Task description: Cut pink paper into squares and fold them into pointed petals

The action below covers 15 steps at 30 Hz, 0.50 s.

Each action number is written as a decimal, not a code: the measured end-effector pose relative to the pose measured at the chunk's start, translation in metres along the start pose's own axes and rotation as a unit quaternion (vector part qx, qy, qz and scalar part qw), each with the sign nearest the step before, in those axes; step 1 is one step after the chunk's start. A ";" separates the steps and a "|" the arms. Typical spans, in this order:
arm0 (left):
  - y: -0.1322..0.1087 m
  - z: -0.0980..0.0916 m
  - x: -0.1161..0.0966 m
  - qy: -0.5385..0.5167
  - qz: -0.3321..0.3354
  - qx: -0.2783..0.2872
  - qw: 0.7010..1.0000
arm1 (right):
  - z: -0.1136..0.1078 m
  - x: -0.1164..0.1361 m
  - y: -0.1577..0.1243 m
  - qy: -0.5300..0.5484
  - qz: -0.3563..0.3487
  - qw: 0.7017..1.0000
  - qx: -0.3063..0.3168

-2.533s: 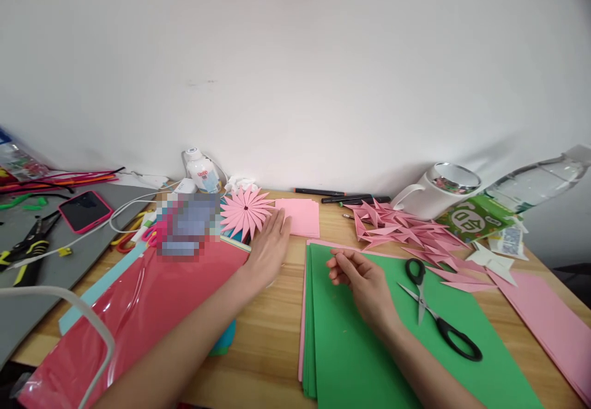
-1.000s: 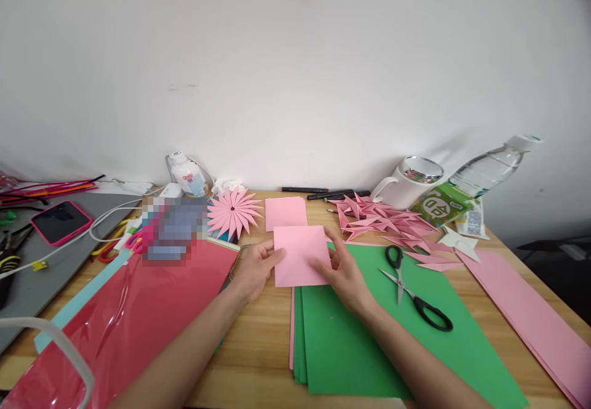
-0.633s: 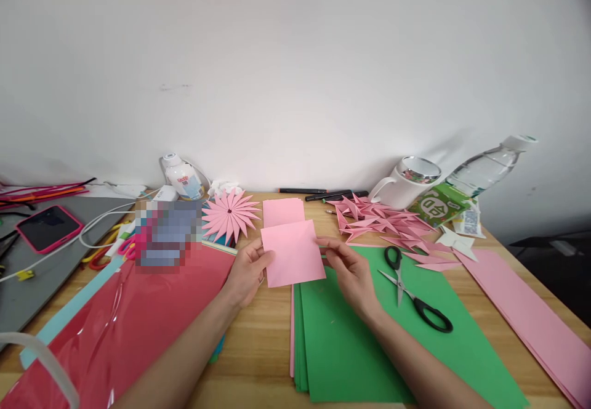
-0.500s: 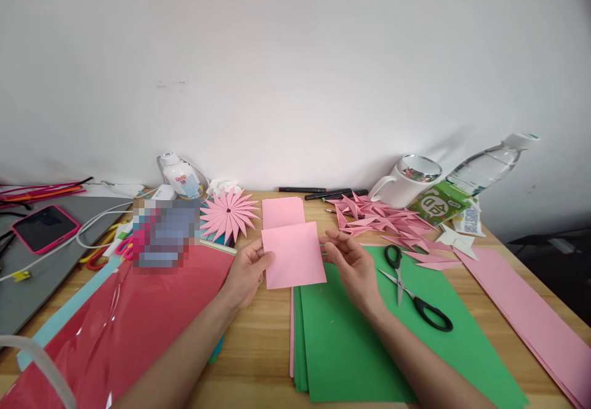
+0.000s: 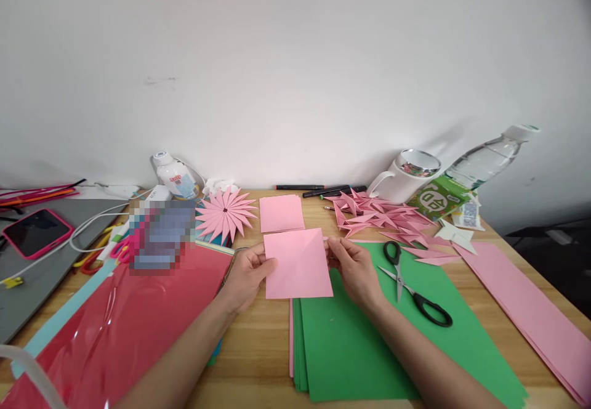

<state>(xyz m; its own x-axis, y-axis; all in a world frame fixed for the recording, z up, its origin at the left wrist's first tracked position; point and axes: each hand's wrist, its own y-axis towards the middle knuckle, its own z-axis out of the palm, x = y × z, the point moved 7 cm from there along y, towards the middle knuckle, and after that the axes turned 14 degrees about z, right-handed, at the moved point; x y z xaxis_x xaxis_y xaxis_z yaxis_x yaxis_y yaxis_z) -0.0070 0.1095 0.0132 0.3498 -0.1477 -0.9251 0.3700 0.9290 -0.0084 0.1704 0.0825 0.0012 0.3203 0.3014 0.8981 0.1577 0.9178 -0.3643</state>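
Note:
A square sheet of pink paper (image 5: pixel 298 264) is held up over the table in front of me. My left hand (image 5: pixel 249 273) pinches its left edge, thumb on the front and fingers behind. At the right edge, my right hand (image 5: pixel 351 267) has its thumb and fingers closed at the paper's upper side; the fingertips are partly hidden. A faint diagonal line shows on the sheet. Just beyond it lies a stack of pink squares (image 5: pixel 281 213). Below and right are green sheets (image 5: pixel 355 347), with open black-handled scissors (image 5: pixel 406 289) on top.
A pink folded-paper wheel (image 5: pixel 225 210) stands back left, near a white bottle (image 5: pixel 178 178). Folded pink pieces (image 5: pixel 378 218) are heaped before a white mug (image 5: pixel 406 178) and a water bottle (image 5: pixel 489 156). Pink strips (image 5: pixel 526 310) lie right; a red sheet in clear plastic (image 5: pixel 138 323) lies left.
The pink square has come slightly lower and nearer to me. My right hand's fingers have closed in at its right edge, where they were more spread before.

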 end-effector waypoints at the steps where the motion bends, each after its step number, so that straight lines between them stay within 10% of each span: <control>1: 0.000 0.000 0.000 0.000 0.001 -0.002 1.000 | 0.000 0.000 0.000 0.002 0.000 1.000 0.001; 15: -0.004 0.004 -0.001 0.079 0.000 0.030 0.996 | 0.012 0.003 -0.005 -0.050 0.019 0.998 0.023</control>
<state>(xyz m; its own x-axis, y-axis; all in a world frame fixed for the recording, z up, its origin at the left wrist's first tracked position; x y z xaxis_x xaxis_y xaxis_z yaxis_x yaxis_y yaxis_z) -0.0052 0.1048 0.0159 0.2113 -0.0880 -0.9735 0.4228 0.9062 0.0099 0.1592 0.0816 0.0087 0.2303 0.3589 0.9045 0.1027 0.9153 -0.3893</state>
